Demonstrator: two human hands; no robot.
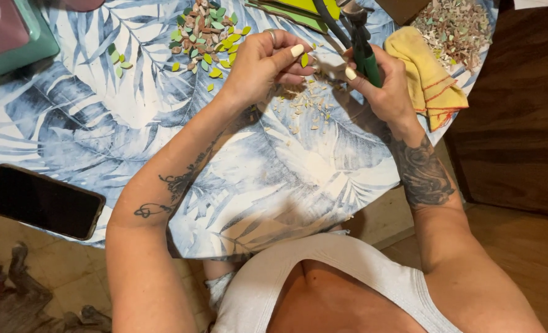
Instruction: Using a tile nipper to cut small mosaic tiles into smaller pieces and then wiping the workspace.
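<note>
My left hand (263, 65) pinches a small pale tile piece (327, 64) between thumb and fingers above the round table (101, 117). My right hand (382, 83) grips green-handled nippers (361, 46), whose jaws point up and away from me, close to the tile piece. Below both hands lies a scatter of small pale offcuts (304, 105) on the leaf-print cloth. A tiny green leaf-shaped piece (304, 60) sits by my left fingertips.
A pile of green and brown leaf-shaped tile pieces (206, 34) lies beyond my left hand. A yellow cloth (428, 77) and a heap of mixed shards (456, 24) are at the right. A dark phone (39, 200) rests at the table's near left edge. A teal container (15, 37) stands far left.
</note>
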